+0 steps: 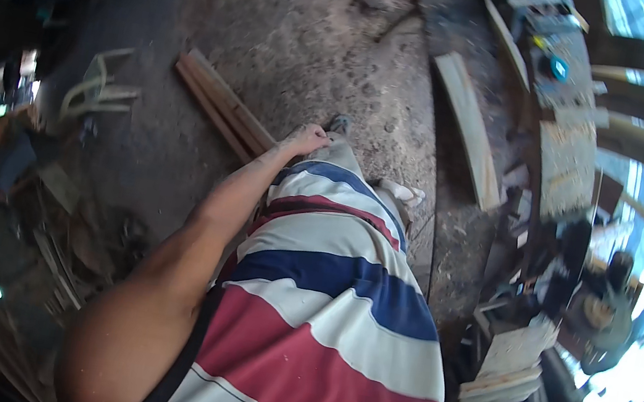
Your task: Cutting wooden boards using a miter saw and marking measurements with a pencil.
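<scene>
My left arm reaches forward along my side, and my left hand [312, 140] is in front of my body against the light trousers [340, 153]. Its fingers look curled in; whatever they hold, if anything, is too small and blurred to make out. I wear a striped sleeveless shirt [333, 288] in white, red and navy, which fills the lower middle. A dark shoe [340, 123] shows just past the hand. A pale object, perhaps the other foot [403, 192], lies to the right. My right hand does not show.
Reddish and pale timber lengths [223, 106] lie on the stained floor [315, 38] to the left, beyond them a curved wooden frame [98, 87]. A board [470, 128] lies to the right. Farther right stands a dusty bench [563, 169] with a teal round object [558, 67]. Stacked boards [500, 384] sit lower right.
</scene>
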A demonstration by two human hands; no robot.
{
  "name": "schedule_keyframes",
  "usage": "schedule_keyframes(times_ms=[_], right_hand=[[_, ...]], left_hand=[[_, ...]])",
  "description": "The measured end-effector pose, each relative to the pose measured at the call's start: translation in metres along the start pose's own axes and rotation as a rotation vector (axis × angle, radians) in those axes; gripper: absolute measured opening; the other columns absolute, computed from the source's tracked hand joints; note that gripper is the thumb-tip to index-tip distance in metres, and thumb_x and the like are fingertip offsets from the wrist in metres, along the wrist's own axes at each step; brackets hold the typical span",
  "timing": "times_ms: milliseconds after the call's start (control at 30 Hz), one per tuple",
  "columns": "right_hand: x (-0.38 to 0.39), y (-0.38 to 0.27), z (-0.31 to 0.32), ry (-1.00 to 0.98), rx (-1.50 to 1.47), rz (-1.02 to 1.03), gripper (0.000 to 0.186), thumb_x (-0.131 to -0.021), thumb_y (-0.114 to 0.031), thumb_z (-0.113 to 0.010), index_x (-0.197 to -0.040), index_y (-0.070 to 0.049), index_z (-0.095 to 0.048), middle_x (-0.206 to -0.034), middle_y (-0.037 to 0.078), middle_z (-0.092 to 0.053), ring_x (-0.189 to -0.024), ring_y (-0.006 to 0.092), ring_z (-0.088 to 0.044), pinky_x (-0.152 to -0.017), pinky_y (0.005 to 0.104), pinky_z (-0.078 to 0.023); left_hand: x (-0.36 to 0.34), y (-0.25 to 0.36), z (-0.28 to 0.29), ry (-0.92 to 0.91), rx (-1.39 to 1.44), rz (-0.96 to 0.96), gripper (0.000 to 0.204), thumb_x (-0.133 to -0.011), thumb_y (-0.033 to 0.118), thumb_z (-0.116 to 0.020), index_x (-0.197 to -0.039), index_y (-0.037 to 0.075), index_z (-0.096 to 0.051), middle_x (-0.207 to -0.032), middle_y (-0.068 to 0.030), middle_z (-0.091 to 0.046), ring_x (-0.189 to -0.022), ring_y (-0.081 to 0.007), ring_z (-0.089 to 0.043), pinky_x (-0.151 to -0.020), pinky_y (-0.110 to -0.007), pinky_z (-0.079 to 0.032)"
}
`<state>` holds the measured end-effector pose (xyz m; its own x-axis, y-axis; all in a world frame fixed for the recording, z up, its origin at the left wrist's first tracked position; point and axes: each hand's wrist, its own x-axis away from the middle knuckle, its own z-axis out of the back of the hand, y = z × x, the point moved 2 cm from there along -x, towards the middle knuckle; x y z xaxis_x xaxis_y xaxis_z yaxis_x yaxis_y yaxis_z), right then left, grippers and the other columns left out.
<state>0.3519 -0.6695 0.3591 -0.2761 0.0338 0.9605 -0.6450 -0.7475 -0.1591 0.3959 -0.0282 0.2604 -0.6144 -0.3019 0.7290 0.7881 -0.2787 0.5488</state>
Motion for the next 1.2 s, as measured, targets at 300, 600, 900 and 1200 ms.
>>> schedule_keyframes(times_ms=[300, 600, 900, 1200], right_hand=[[-0.006, -0.163, 0.04, -0.123, 0.576, 0.115, 0.037, -0.095, -0.032, -0.061, -0.107, 0.0, -0.075, -0.104, 0.028, -0.075, -0.103, 0.0453, -0.073, -0.087, 0.0534, -0.055], [-0.095, -0.426, 0.049, 0.333, 0.566, 1.079, 0.022, -0.108, -0.02, -0.058, -0.116, -0.006, -0.074, -0.1, 0.021, -0.075, -0.092, 0.0386, -0.073, -0.078, 0.0471, -0.057], [-0.132, -0.299, -0.012, -0.172, 1.299, 0.852, 0.032, -0.093, -0.018, -0.071, -0.123, -0.009, -0.074, -0.112, 0.016, -0.078, -0.087, 0.0314, -0.078, -0.073, 0.0455, -0.062], [-0.094, -0.173, -0.141, -0.376, 1.11, 0.519, 0.049, -0.118, -0.021, -0.035, -0.165, -0.013, -0.042, -0.158, 0.028, -0.052, -0.149, 0.0504, -0.043, -0.127, 0.0499, -0.033]], left_hand=[[0.101, -0.19, 0.041, 0.162, 0.83, 0.326, 0.021, -0.098, 0.029, -0.08, -0.097, 0.009, -0.075, -0.078, -0.0004, -0.069, -0.065, -0.0124, -0.066, -0.057, -0.029, -0.051], [0.211, -0.309, -0.071, 0.167, -0.285, 0.026, 0.043, -0.104, 0.036, -0.067, -0.13, 0.002, -0.072, -0.104, -0.0142, -0.08, -0.088, -0.0291, -0.076, -0.082, -0.046, -0.061], [0.217, -0.365, -0.132, 0.274, -0.09, 0.595, 0.054, -0.103, 0.056, -0.058, -0.099, 0.009, -0.085, -0.106, -0.0226, -0.079, -0.1, -0.0402, -0.077, -0.092, -0.05, -0.058], [-0.028, -0.566, -0.191, 0.309, 0.43, 0.855, 0.068, -0.093, 0.062, -0.072, -0.121, 0.001, -0.078, -0.124, -0.0246, -0.076, -0.117, -0.0388, -0.074, -0.1, -0.049, -0.055]])
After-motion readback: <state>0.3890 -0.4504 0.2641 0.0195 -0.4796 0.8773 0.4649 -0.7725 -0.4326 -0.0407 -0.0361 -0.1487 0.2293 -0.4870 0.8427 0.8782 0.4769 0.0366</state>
